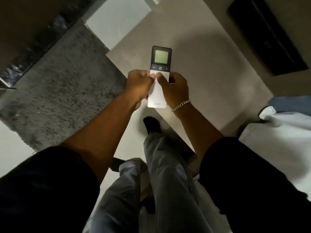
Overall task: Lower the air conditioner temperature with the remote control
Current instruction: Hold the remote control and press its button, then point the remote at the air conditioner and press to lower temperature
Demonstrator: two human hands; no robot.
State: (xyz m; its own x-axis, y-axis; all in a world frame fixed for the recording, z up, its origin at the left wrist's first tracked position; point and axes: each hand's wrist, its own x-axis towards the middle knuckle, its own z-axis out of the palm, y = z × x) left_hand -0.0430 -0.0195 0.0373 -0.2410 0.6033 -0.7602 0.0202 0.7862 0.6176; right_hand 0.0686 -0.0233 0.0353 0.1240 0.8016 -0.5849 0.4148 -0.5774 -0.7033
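Remote control (159, 76) held upright out in front at centre frame, above a pale table (210, 68), green screen at the top. Left hand (138, 85) curled closed against its left edge, thumb tip on the white lower cover. Right hand (175, 86), chain bracelet (180, 105) at the wrist, wraps the right side, thumb beside the left thumb below the button row.
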